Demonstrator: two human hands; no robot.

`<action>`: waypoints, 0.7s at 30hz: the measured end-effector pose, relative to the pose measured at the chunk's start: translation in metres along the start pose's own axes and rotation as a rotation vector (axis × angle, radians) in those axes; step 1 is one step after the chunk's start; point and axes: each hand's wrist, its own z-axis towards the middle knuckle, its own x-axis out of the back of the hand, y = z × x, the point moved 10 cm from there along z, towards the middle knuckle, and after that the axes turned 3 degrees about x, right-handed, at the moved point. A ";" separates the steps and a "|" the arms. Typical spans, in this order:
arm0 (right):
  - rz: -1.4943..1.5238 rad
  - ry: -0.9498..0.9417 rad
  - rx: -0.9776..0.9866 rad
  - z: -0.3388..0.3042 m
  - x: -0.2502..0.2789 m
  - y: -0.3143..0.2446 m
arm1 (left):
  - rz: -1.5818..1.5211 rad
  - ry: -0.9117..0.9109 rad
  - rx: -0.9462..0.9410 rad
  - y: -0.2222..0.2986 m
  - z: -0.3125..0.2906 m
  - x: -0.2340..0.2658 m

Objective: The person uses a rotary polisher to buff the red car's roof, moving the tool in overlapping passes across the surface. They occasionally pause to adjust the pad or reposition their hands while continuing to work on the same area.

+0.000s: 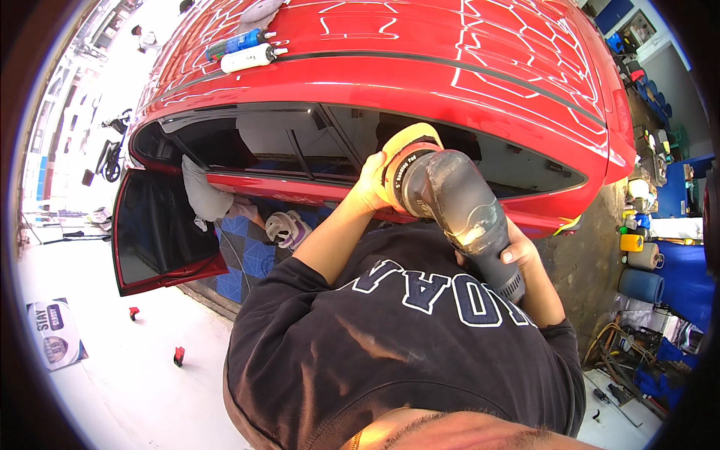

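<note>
A black polisher (469,206) with a yellow foam pad (409,139) is held in front of my chest, tilted, its pad end up and to the left. My left hand (370,184) grips the edge of the pad, fingers curled round it. Around the lower body of the polisher wraps my right hand (519,249), its thumb on top and some fingers hidden behind. Just beyond the pad is the dark side window (360,127) of a red car (300,94); whether the pad touches it, I cannot tell.
On the car roof lie a blue bottle (238,45) and a white bottle (249,58). A car door (161,225) stands open at left, with a person's pale grey sleeve (202,191) beside it. A white and purple object (287,229) sits nearby. Jugs (631,242) and hoses line the right.
</note>
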 end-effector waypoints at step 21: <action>0.110 -0.024 0.010 -0.001 0.008 0.007 | 0.380 0.361 -0.224 0.008 -0.016 -0.003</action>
